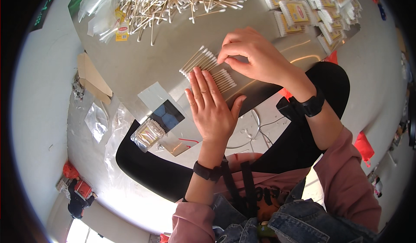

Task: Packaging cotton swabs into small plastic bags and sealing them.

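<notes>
My left hand (210, 106) lies flat, fingers stretched out, over the middle of cotton swabs laid side by side in rows (197, 61) on the metal table. Their white tips show beyond my fingers on both sides. At the upper right end of these swabs, my right hand (253, 54) is closed in a pinch, thumb and forefinger touching the row's edge. Whatever sits between those fingertips is too small to make out. Farther off lies a big heap of loose cotton swabs (169, 4).
Filled packs of swabs (297, 13) are stacked at the far right. Clear plastic bags (102, 13) with yellow labels (121, 28) lie at the far left. One bagged pack (149, 132) rests on the near left corner, beside a dark sheet (167, 115). A person (78, 197) is in the background.
</notes>
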Tool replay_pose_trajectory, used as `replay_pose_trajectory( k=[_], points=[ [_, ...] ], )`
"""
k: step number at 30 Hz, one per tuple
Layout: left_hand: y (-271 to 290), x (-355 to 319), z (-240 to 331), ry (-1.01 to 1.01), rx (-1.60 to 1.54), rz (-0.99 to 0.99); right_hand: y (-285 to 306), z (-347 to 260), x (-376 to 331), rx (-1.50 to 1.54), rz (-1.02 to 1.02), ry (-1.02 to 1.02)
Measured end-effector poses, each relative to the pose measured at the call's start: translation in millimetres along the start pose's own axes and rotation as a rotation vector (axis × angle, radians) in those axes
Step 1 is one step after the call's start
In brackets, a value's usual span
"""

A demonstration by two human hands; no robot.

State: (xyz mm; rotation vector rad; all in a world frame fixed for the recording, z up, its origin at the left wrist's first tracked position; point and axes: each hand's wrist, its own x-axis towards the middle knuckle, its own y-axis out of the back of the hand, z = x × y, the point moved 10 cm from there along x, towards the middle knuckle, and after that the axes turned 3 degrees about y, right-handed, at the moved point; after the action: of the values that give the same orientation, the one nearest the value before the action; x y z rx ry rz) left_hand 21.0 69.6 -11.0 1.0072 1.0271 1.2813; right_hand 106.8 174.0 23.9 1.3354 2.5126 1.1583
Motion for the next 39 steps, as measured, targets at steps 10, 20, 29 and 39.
replay_pose_trajectory(
  k=[10, 20, 29, 39],
  points=[
    [-0.1, -0.3, -0.6, 0.003, -0.010, -0.002, -2.8, -1.1, 1.3, -0.005, -0.049, -0.005],
    [0.1, -0.8, -1.2, 0.005, -0.017, -0.004, -6.0, -0.2, 4.1, -0.038, -0.023, 0.005],
    [0.9, -0.1, 0.8, 0.001, -0.008, 0.006, -4.3, -2.2, 5.1, -0.054, -0.024, -0.001],
    [1.8, -1.7, -1.5, 0.003, -0.031, 0.026, -4.7, -3.5, 7.0, -0.057, 0.012, 0.017]
  ],
)
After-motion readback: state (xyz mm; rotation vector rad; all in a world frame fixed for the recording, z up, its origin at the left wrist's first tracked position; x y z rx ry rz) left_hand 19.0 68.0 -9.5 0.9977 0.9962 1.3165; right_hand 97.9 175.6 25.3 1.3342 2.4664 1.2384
